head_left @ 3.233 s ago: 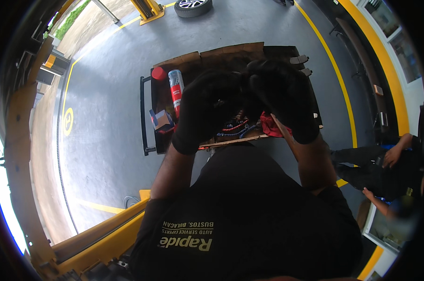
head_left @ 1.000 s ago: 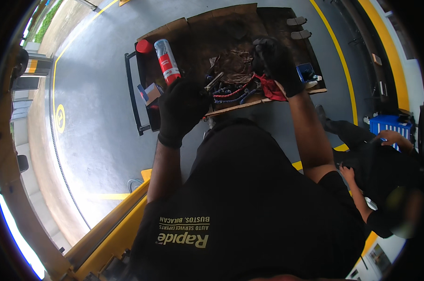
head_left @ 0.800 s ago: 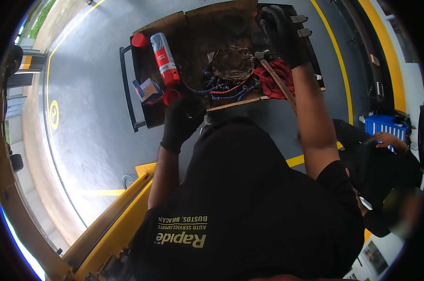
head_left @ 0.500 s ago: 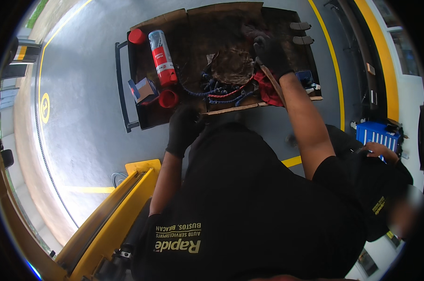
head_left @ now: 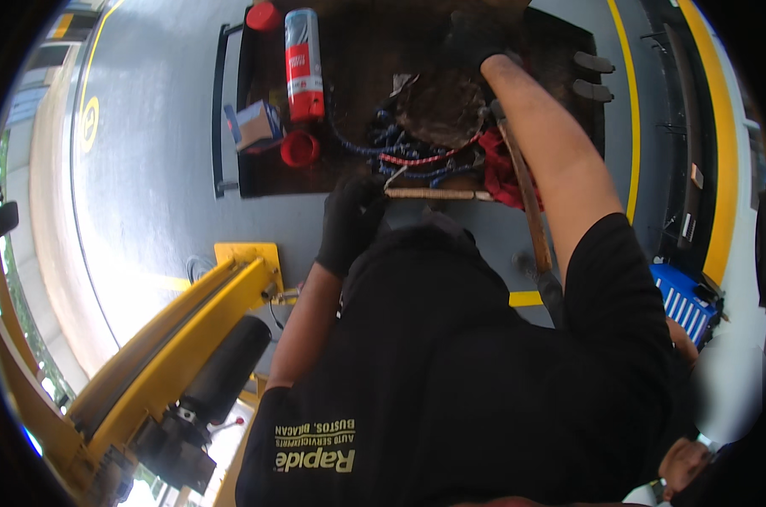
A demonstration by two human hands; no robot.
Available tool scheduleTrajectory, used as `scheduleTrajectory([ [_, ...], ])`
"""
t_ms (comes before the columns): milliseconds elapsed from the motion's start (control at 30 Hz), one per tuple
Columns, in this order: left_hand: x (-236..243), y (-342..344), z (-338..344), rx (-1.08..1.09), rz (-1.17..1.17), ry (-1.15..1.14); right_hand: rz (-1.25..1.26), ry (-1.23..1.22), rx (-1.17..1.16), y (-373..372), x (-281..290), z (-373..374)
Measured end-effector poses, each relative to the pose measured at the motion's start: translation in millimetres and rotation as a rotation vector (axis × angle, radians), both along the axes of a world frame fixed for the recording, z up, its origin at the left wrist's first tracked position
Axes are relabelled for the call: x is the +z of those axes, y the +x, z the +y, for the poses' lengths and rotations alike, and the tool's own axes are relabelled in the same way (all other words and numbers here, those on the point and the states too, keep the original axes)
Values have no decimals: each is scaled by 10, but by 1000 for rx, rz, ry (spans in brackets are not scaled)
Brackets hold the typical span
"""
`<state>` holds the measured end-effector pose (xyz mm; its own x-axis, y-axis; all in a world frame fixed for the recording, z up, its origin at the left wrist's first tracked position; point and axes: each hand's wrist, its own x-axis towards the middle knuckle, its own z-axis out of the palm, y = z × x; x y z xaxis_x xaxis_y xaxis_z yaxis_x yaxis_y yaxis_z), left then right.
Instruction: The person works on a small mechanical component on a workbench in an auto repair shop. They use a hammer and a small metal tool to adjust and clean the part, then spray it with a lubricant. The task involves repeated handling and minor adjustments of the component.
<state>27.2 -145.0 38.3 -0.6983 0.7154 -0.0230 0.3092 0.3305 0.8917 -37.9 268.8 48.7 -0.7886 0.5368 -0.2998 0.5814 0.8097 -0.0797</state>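
My left hand (head_left: 349, 221), in a black glove, is at the near edge of a dark work cart (head_left: 362, 51). Its fingers are curled, and a thin pale piece shows by the fingertips, too small to name. My right hand (head_left: 474, 40), also gloved, reaches to the cart's far side; its fingers are blurred against the dark surface. Below my right forearm, a wooden-handled hammer (head_left: 527, 190) sticks out over the near edge, beside a red cloth (head_left: 503, 165). Blue cords (head_left: 387, 135) and a red-white cord (head_left: 425, 158) lie by a crumpled brown rag (head_left: 440, 106).
On the cart's left are a red spray can (head_left: 303, 72), a red cap (head_left: 265, 15), a red ring-shaped lid (head_left: 299, 149) and a small box (head_left: 254, 125). Two brake pads (head_left: 593, 76) lie right. A yellow lift post (head_left: 172, 338), a blue cabinet (head_left: 683, 296) and another person (head_left: 683, 469) are nearby.
My right hand has moved farther away across the cart, off the hammer's area. The hammer handle now juts toward me. My left hand has shifted slightly right. The view has tilted nearer.
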Motion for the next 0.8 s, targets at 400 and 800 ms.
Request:
scheduleTrajectory([
  [400, -416, 481, -122, 257, -6, -58, 37, 17, -54, -88, -521, 268],
  [800, -473, 589, -3, 373, 137, -33, 759, -778, 261, 594, 186, -674],
])
